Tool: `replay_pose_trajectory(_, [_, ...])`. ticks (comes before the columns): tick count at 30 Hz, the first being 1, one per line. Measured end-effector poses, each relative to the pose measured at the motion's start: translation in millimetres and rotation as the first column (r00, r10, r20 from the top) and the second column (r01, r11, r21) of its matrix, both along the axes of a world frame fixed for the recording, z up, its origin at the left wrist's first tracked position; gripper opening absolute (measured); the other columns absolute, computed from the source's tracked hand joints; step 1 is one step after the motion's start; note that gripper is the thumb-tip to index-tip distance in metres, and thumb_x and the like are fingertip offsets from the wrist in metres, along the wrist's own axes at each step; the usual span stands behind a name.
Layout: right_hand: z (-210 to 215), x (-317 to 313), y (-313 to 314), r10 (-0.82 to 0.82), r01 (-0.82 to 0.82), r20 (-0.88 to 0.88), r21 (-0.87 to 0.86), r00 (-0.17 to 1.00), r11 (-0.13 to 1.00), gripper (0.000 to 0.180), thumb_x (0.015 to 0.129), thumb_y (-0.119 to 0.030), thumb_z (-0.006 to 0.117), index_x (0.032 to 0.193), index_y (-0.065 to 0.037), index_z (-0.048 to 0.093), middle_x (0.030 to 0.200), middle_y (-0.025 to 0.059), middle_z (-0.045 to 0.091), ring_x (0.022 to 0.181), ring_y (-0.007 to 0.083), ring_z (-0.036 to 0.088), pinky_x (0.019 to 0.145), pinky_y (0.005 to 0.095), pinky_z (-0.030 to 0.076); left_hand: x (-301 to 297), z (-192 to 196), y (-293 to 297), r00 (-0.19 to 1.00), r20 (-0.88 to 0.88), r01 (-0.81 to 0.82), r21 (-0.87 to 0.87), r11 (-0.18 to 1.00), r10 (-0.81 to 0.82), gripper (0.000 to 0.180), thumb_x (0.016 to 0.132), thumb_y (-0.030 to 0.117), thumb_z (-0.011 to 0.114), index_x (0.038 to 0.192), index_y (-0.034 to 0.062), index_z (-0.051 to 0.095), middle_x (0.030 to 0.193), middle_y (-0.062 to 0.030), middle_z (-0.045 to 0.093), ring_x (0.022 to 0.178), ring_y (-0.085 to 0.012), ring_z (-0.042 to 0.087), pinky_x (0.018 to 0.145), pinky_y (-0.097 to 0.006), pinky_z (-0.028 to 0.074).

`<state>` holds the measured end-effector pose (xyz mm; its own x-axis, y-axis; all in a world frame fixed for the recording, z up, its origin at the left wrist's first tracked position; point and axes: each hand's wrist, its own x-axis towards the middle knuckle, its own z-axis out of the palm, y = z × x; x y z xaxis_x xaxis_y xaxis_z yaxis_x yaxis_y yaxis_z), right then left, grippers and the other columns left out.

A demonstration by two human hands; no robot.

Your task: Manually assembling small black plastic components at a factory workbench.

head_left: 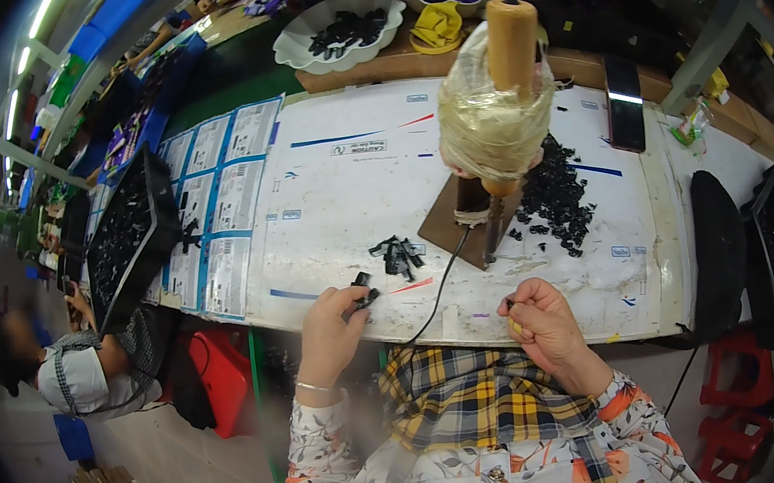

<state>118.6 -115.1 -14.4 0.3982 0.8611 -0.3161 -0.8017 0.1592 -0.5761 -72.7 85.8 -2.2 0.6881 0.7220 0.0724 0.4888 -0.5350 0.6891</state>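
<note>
My left hand (329,332) is closed at the table's near edge, its thumb and fingertips pinching a small black plastic piece (366,293). Just beyond it lies a small heap of similar black pieces (396,258). My right hand (546,326) is closed in a pinch over the near edge; something small, dark and yellowish shows at its fingertips, too small to name. Between and beyond my hands stands a tape-wrapped tool (496,124) with a wooden handle (512,44), above a brown base plate (442,226). A larger pile of black bits (559,198) spreads to its right.
A cable (445,287) runs from the tool over the near edge. A black tray (151,221) stands left, more black trays (716,242) right. A white scalloped bowl (293,47) and yellow cloth (439,24) sit behind. A phone-like dark object (624,105) lies far right. Another person (87,371) sits left.
</note>
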Motion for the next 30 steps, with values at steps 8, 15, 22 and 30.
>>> replay_pose_trajectory(8, [-4.0, 0.7, -5.1, 0.009, -0.011, 0.051, 0.045, 0.999, 0.999, 0.014, 0.079, 0.008, 0.05, 0.087, -0.003, 0.051, 0.085, 0.0158, 0.06, 0.051, 0.0034, 0.041, 0.046, 0.0143, 0.035, 9.5, 0.6, -5.5, 0.997, -0.035, 0.078, 0.077, 0.994, -0.076, 0.016, 0.065, -0.003, 0.059, 0.081, -0.0002, 0.059, 0.071, -0.0085, 0.05, 0.064, -0.0208, 0.05, 0.059, -0.027, 0.041])
replay_pose_trajectory(15, [-0.5, -2.3, -4.7, -0.012, 0.009, 0.028, 0.08, 1.0, 0.997, 0.011, 0.082, 0.005, 0.049, 0.09, -0.003, 0.05, 0.086, 0.0139, 0.06, 0.051, 0.0035, 0.042, 0.049, 0.0146, 0.036, 14.0, 11.3, -13.6, 0.988, 0.149, 0.048, -0.006, 0.999, -0.047, 0.013, 0.068, -0.004, 0.059, 0.08, -0.0006, 0.054, 0.081, -0.0064, 0.056, 0.068, -0.0141, 0.052, 0.063, -0.024, 0.041])
replay_pose_trajectory(22, [6.9, -7.8, -2.2, 0.093, -0.098, 0.091, 0.041, 0.991, 0.994, 0.01, 0.083, 0.002, 0.048, 0.091, -0.003, 0.05, 0.085, 0.0124, 0.06, 0.053, 0.003, 0.042, 0.048, 0.0142, 0.037, 37.8, 27.9, -55.9, 0.937, 0.338, 0.217, -0.755, 0.619, 0.084, 0.013, 0.076, 0.002, 0.061, 0.089, 0.0002, 0.06, 0.075, -0.002, 0.058, 0.06, -0.0045, 0.052, 0.052, -0.017, 0.041])
replay_pose_trajectory(30, [10.4, -7.1, -3.8, 0.093, -0.069, 0.417, -0.072, 0.904, 0.995, 0.005, 0.078, 0.002, 0.056, 0.08, -0.002, 0.055, 0.099, 0.0061, 0.049, 0.06, 0.0024, 0.046, 0.052, 0.0141, 0.041, 57.1, 25.1, -77.3, 0.945, 0.256, 0.169, -0.915, 0.367, 0.201, 0.01, 0.079, 0.002, 0.057, 0.088, -0.0023, 0.057, 0.069, -0.0044, 0.056, 0.057, -0.008, 0.052, 0.045, -0.019, 0.04])
